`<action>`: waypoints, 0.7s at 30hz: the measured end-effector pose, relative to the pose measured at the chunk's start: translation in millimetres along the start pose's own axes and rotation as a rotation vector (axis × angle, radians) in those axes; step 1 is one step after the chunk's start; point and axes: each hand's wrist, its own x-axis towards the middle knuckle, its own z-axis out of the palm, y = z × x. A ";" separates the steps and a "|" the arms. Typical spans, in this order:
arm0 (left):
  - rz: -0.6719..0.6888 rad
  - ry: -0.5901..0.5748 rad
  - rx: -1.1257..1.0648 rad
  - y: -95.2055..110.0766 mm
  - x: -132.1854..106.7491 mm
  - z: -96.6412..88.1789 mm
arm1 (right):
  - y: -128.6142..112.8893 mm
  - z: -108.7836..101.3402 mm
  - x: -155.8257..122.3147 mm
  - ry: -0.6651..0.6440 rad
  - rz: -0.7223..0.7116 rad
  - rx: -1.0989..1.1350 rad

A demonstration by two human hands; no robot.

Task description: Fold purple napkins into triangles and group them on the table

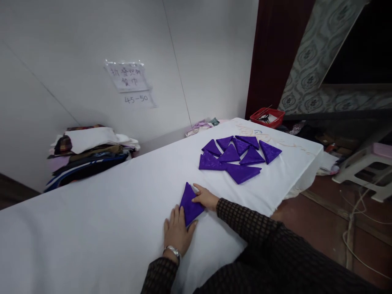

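Note:
A purple cloth napkin [190, 209], folded into a triangle, lies on the white-covered table [101, 232] in front of me. My left hand [178, 230] rests flat over its lower left edge, fingers stretched out and thumb apart. From the right side, my right hand [206, 198] holds the napkin's right edge, with one digit on top of the cloth and another by the edge nearer the tip. The undersides of the fingers are hidden. Beyond my hands, several more folded purple napkins [229, 153] lie in a loose cluster, some touching or overlapping.
A pile of folded clothes [92, 151] stands behind the table's far left edge, below handwritten paper signs [130, 77] on the wall. A red basket [268, 117] sits past the far end. On the right are a plastic stool [367, 167] and a cable [352, 245] on the floor.

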 end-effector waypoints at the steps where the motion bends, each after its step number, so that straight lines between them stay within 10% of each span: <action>1: 0.011 -0.006 -0.002 5.5 0.8 -1.5 | -1.9 -6.0 0.0 0.003 0.002 -0.005; 9: 0.165 -0.073 -0.005 38.0 16.8 -10.8 | -16.0 -60.7 -19.5 0.045 0.010 0.077; 21: 0.427 0.009 0.035 9.3 66.3 -12.3 | -2.4 -70.7 -63.4 0.146 0.027 0.176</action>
